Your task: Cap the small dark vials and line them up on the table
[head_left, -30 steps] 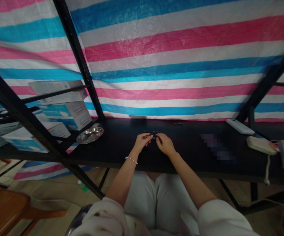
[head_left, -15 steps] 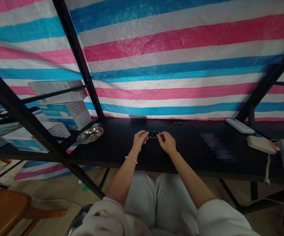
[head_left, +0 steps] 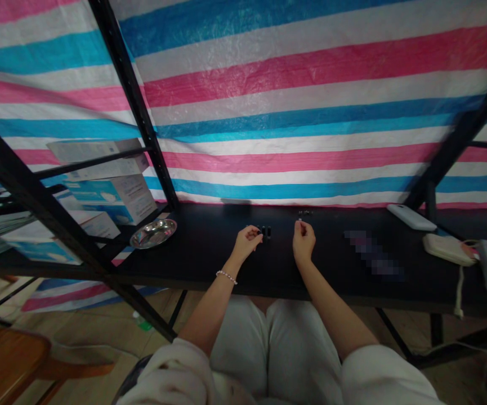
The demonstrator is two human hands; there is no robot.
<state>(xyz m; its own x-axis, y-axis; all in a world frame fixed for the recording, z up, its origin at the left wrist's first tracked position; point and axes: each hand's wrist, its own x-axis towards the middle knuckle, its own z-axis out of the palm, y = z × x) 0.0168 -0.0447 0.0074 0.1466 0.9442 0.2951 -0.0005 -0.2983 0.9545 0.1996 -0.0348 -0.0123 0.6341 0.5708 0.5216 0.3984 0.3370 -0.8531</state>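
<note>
My left hand (head_left: 247,243), with a beaded bracelet at its wrist, is closed in a pinch over the black table. A small black piece (head_left: 259,231) shows at its fingertips. Close to these fingers, small dark block-like pieces (head_left: 268,232) stand on the tabletop. Farther right, my right hand (head_left: 303,241) has its thumb and fingers pressed together. A tiny pale fleck shows at its fingertips, too small to name. Just beyond that hand lie several tiny metal-looking parts (head_left: 306,212).
A round metal dish (head_left: 153,233) is on the left, beside stacked cardboard boxes (head_left: 116,194) and a black frame post (head_left: 137,107). On the right are a blurred-out object (head_left: 372,253), a white device (head_left: 411,216) and a corded beige block (head_left: 449,248). Striped sheeting (head_left: 289,129) hangs behind.
My right hand has moved right, away from the dark pieces, toward the tiny metal parts. My left hand has shifted slightly right and now covers part of the row of dark pieces.
</note>
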